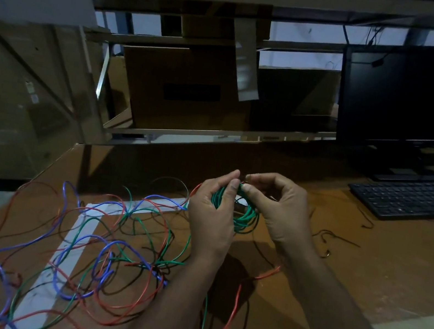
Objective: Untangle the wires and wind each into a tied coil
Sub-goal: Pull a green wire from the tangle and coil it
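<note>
1. Above the brown desk [364, 277], head view: both hands are raised at centre frame, working a small green coil [244, 215].
2. Left hand [209, 218]: fingers curled round the coil's left side, thumb across the turns, clamping the bundle.
3. Right hand [278, 207]: thumb and forefinger pinch the coil's top, close against the left fingertips. Looks like it's working the wire end round the turns. The end itself is too small to make out.
4. Judgement: the step in hand is tying off the green coil, and the winding looks mostly done.
5. A green strand [204, 321] runs down between the forearms toward the bottom edge. Can't tell if it belongs to this coil or is a second green wire.
6. To do it well: keep the left grip tight so the turns don't spring open, wrap the tail snugly across all turns, then tuck it under itself. Check that strand before cinching.
7. Remaining tangle [95, 253] of red, blue, green and dark wires lies on the desk, left of the forearms, partly over white tape strips [74, 243]. No finished coil is visible on the desk, so most of the task remains.
8. Keyboard [418, 197] and monitor [419, 95] sit far right, well apart from the work.
</note>
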`<control>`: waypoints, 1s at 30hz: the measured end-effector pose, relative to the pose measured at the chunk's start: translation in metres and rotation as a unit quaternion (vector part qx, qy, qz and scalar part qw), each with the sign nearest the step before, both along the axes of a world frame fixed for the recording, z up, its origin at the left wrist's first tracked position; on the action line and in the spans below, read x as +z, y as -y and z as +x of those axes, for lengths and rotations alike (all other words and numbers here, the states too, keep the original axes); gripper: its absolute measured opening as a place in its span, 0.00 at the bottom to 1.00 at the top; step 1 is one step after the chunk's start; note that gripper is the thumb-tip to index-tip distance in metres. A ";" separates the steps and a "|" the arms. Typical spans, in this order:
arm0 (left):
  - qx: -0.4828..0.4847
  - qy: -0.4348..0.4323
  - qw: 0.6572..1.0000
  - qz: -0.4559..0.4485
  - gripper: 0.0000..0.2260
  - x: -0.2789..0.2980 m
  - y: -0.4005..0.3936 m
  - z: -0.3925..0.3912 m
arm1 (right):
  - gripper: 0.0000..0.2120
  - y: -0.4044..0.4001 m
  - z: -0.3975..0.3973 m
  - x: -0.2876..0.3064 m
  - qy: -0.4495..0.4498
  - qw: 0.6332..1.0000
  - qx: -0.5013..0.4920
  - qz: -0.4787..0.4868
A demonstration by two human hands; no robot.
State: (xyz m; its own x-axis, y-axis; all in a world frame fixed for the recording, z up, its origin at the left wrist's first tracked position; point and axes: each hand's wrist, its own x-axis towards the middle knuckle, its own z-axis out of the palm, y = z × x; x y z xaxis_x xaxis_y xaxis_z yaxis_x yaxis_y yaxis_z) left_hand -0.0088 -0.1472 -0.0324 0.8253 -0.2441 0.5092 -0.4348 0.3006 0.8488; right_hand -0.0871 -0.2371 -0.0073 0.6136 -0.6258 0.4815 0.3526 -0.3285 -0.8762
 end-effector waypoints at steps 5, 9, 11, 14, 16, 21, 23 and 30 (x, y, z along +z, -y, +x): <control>0.005 0.007 1.000 0.010 0.08 -0.001 0.000 0.001 | 0.03 0.000 0.000 -0.001 -0.010 1.000 0.001 -0.014; 0.008 0.000 1.000 -0.008 0.06 0.000 0.000 0.003 | 0.07 0.000 -0.001 0.001 0.018 0.999 0.014 0.025; 0.010 -0.001 1.000 -0.008 0.06 0.001 0.001 0.002 | 0.12 0.000 -0.001 0.001 0.032 0.999 0.015 0.034; 0.003 0.009 1.000 0.006 0.06 0.000 0.002 0.000 | 0.12 0.000 -0.003 0.002 0.031 0.999 0.018 0.030; -0.002 0.013 1.000 0.014 0.07 0.000 0.001 -0.001 | 0.08 0.001 -0.003 0.002 0.028 0.999 0.012 0.029; -0.014 0.012 1.000 0.016 0.08 0.000 0.001 -0.001 | 0.04 0.003 0.000 0.000 0.021 1.000 -0.010 0.013; -0.009 -0.011 1.000 0.013 0.09 0.000 0.001 -0.001 | 0.03 0.005 0.002 0.000 0.029 0.999 -0.018 0.018; 0.020 -0.048 0.999 -0.008 0.09 0.003 -0.003 0.008 | 0.03 0.007 0.006 0.002 0.091 0.989 -0.027 0.112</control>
